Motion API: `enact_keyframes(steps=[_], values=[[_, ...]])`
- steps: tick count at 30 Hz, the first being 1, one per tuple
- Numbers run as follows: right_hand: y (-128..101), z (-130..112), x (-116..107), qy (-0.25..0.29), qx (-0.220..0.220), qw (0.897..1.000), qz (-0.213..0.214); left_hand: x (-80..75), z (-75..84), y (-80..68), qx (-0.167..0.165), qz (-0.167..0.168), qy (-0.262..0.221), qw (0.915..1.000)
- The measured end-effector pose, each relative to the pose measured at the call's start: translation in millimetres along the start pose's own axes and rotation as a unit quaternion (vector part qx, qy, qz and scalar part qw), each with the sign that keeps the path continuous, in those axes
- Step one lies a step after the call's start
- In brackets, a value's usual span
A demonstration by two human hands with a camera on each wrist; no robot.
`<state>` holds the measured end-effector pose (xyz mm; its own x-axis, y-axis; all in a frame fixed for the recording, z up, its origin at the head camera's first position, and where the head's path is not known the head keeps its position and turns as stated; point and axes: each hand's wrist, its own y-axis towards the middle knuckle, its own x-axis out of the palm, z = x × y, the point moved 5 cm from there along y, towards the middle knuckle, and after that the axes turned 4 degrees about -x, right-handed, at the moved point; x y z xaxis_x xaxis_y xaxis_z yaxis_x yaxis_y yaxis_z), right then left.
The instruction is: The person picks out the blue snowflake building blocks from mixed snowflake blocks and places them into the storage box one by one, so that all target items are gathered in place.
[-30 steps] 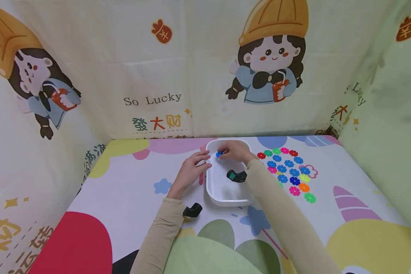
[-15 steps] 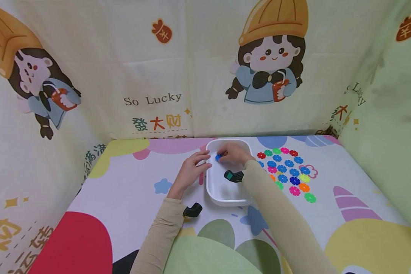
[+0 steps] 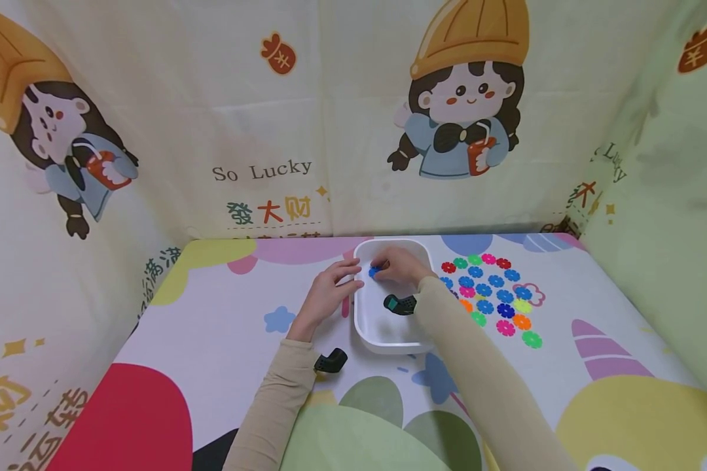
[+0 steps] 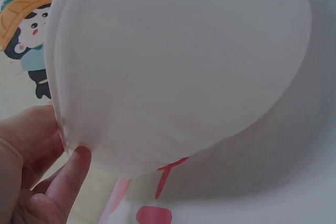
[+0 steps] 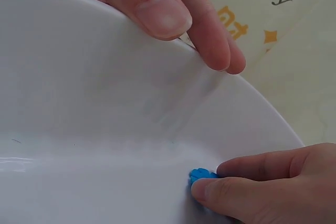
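A white tray [image 3: 389, 337] stands on the table. My right hand [image 3: 406, 267] is inside it, at the far left part, pinching a blue snowflake disc [image 3: 374, 271] between thumb and fingers. In the right wrist view the blue disc [image 5: 201, 174] shows at the thumb tip, low beside the tray wall. On the tray's left side, my left hand [image 3: 325, 294] touches the rim with relaxed, spread fingertips. The left wrist view has the left hand's fingers [image 4: 73, 177] against the outer edge of the tray [image 4: 178, 77]. My right fingers hide part of the disc.
Several snowflake discs [image 3: 495, 280] in blue, pink, green, orange and red lie spread on the table right of the tray. The table [image 3: 224, 327] has a printed cover, and a printed curtain [image 3: 353, 131] hangs behind it. Black wrist devices [image 3: 331, 360] sit at both sleeves.
My right hand has shifted slightly left and toward me inside the tray, still pinching the blue disc. The left hand has stayed at the rim.
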<state>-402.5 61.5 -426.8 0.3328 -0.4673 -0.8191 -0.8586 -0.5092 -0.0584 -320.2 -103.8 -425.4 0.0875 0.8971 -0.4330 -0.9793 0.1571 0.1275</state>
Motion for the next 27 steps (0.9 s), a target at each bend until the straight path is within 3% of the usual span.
enact_keyframes(steps=[20,27], values=[[3.6,0.2,5.1,-0.003,-0.005,1.000,0.017,0.1,-2.0,0.2,0.001,0.000,-0.002,1.0000],[5.9,-2.3,5.4,-0.024,-0.029,0.999,0.017,1.0,-2.2,0.9,-0.004,0.000,-0.008,1.0000]])
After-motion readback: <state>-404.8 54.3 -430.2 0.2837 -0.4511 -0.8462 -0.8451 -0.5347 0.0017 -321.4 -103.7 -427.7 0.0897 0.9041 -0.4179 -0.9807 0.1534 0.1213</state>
